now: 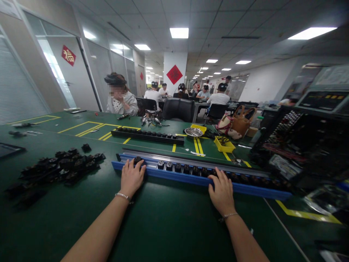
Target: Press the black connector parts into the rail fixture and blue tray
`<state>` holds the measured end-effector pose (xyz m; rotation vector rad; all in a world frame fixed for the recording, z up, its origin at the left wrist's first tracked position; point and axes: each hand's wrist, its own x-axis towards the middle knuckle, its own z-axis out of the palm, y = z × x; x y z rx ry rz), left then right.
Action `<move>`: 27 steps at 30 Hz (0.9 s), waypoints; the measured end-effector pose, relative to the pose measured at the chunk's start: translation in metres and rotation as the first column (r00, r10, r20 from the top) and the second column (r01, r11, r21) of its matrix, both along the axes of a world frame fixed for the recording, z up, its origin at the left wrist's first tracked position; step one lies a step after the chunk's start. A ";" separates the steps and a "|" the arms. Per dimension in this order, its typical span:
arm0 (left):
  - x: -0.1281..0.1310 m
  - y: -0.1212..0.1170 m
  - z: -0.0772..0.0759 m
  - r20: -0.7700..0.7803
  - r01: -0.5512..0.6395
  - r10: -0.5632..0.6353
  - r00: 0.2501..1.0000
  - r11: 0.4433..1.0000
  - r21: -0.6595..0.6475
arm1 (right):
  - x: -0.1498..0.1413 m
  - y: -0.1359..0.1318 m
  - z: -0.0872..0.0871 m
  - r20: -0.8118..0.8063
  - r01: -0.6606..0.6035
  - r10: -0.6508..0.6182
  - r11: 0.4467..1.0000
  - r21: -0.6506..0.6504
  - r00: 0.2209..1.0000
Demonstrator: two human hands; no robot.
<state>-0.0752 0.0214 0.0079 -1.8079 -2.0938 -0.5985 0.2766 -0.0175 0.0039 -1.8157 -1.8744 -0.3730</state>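
Note:
A long blue-edged rail lies across the green table in front of me, with a row of black socket modules in its channel. Near its left end, my left hand has its fingers bent around a single black module, which they partly hide. A gap separates that module from the row. Farther right, my right hand lies over the front edge of the rail, fingers apart, fingertips on or close to the modules there. To the left sits a pile of loose black modules.
Behind the rail lies a second black strip with modules. A metal dish and a yellow tray stand beyond it. Dark equipment rises at the right. Across the table sits a person; others sit farther back.

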 end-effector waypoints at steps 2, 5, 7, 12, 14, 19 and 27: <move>-0.001 0.000 0.000 0.008 -0.009 0.010 1.000 1.000 -0.004 | 0.000 0.000 0.001 -0.003 0.003 -0.003 1.000 -0.005 1.000; -0.002 0.001 0.000 0.032 -0.019 0.019 0.999 1.000 -0.011 | 0.000 0.000 0.002 -0.013 0.003 -0.003 1.000 -0.019 1.000; -0.003 0.001 0.000 0.042 -0.020 0.021 0.999 1.000 -0.012 | 0.000 0.000 0.002 -0.019 0.002 -0.002 1.000 -0.023 1.000; -0.006 0.001 0.000 0.049 -0.005 0.005 0.999 1.000 -0.017 | -0.003 0.004 0.003 -0.033 0.008 -0.008 1.000 -0.011 0.999; -0.006 0.002 0.000 0.048 0.009 -0.008 0.999 1.000 -0.019 | -0.003 0.006 0.002 -0.032 0.010 -0.009 1.000 0.002 0.999; -0.005 0.001 -0.001 0.046 0.001 0.000 0.999 1.000 -0.023 | -0.002 0.008 -0.003 -0.022 0.014 -0.013 0.999 0.041 1.000; -0.002 -0.002 0.003 0.070 -0.019 0.021 0.997 0.999 -0.028 | 0.000 0.007 -0.006 -0.023 0.023 -0.022 0.999 0.047 0.999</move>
